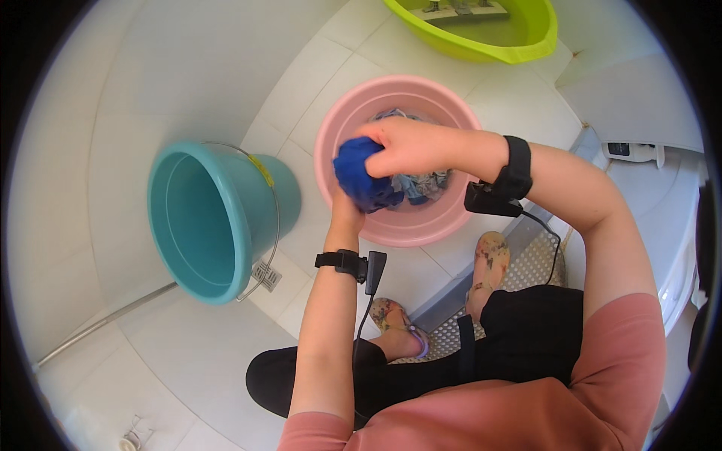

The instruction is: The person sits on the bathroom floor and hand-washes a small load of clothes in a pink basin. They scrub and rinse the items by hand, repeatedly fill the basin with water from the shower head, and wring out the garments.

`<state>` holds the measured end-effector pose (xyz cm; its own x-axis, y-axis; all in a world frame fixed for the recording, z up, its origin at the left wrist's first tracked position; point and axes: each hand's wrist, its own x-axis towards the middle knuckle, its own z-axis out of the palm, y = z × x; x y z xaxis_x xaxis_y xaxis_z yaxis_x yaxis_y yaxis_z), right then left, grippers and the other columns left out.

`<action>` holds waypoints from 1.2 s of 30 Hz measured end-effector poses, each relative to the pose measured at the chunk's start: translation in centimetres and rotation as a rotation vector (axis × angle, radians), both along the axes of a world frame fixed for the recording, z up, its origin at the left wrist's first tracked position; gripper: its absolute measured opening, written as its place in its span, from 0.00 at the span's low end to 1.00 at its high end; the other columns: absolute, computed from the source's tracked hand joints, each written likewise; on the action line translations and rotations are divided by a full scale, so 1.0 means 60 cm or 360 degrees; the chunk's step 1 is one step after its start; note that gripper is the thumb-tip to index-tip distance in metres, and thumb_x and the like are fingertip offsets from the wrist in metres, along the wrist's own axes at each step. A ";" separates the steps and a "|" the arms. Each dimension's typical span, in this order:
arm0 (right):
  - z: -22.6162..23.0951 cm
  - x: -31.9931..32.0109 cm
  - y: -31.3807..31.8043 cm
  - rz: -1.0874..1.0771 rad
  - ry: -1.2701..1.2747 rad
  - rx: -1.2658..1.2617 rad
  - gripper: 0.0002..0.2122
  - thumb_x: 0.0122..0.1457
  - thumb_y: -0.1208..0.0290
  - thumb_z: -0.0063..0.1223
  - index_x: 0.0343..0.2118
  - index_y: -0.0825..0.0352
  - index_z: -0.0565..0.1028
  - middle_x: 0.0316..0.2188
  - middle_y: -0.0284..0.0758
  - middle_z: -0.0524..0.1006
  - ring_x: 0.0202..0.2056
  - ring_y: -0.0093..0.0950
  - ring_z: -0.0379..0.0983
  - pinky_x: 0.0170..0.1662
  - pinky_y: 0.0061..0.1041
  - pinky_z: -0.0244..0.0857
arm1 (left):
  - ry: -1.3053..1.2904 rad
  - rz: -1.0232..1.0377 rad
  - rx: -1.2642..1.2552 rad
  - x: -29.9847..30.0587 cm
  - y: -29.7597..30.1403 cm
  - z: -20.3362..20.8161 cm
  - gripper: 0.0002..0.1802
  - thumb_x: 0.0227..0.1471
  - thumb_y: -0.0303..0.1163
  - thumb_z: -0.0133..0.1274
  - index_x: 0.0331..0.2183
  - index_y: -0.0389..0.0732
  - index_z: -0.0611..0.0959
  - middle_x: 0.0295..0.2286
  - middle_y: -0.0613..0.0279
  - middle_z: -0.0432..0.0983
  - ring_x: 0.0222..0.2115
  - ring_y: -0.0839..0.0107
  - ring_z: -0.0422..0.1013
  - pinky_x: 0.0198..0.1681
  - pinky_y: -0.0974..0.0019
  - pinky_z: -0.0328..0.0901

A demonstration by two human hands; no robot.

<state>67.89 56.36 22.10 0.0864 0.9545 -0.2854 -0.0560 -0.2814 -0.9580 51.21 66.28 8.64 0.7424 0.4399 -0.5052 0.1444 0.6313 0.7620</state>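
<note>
Both my hands grip a wet, bunched blue cloth point(359, 177) over a pink basin point(340, 120) on the tiled floor. My right hand point(402, 147) clamps the upper part of the cloth from above. My left hand point(346, 213) holds its lower end from underneath and is mostly hidden behind the cloth. More grey and blue laundry point(423, 184) lies in the basin below. Each wrist carries a black band with a small black device and a cable.
A teal bucket point(201, 225) with a wire handle stands left of the basin. A lime-green basin point(489, 41) with water sits at the back. A white appliance point(662, 188) is at the right. My sandalled feet rest by a metal grate point(530, 267).
</note>
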 end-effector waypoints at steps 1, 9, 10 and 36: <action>0.023 0.005 0.001 -0.0009 0.0093 -0.0009 0.16 0.46 0.72 0.47 0.39 0.70 0.73 0.31 0.28 0.75 0.33 0.17 0.69 0.36 0.20 0.64 | 0.0023 -0.0138 -0.0011 0.003 0.006 -0.001 0.24 0.58 0.47 0.40 0.50 0.41 0.68 0.45 0.61 0.69 0.44 0.67 0.69 0.46 0.63 0.66; 0.026 0.031 0.057 -0.0726 0.0866 0.0480 0.09 0.50 0.71 0.48 0.33 0.68 0.72 0.29 0.31 0.75 0.33 0.25 0.73 0.37 0.26 0.69 | -0.0405 -0.0042 -0.0694 0.021 -0.030 0.050 0.36 0.52 0.64 0.37 0.49 0.44 0.69 0.44 0.57 0.70 0.42 0.56 0.68 0.43 0.53 0.66; 0.014 0.028 0.056 -0.0674 0.0578 0.0449 0.10 0.49 0.70 0.48 0.34 0.69 0.72 0.28 0.32 0.75 0.33 0.26 0.73 0.37 0.27 0.69 | -0.0388 0.0002 -0.0751 0.021 -0.038 0.063 0.39 0.49 0.68 0.35 0.50 0.46 0.68 0.44 0.58 0.70 0.42 0.56 0.69 0.43 0.52 0.65; -0.027 0.064 0.024 -0.0144 0.0748 0.0133 0.21 0.55 0.53 0.51 0.44 0.64 0.70 0.41 0.35 0.73 0.42 0.25 0.71 0.46 0.25 0.65 | -0.0303 -0.0404 -0.0912 0.046 -0.031 0.184 0.35 0.47 0.47 0.51 0.51 0.35 0.64 0.40 0.51 0.68 0.34 0.61 0.68 0.24 0.67 0.67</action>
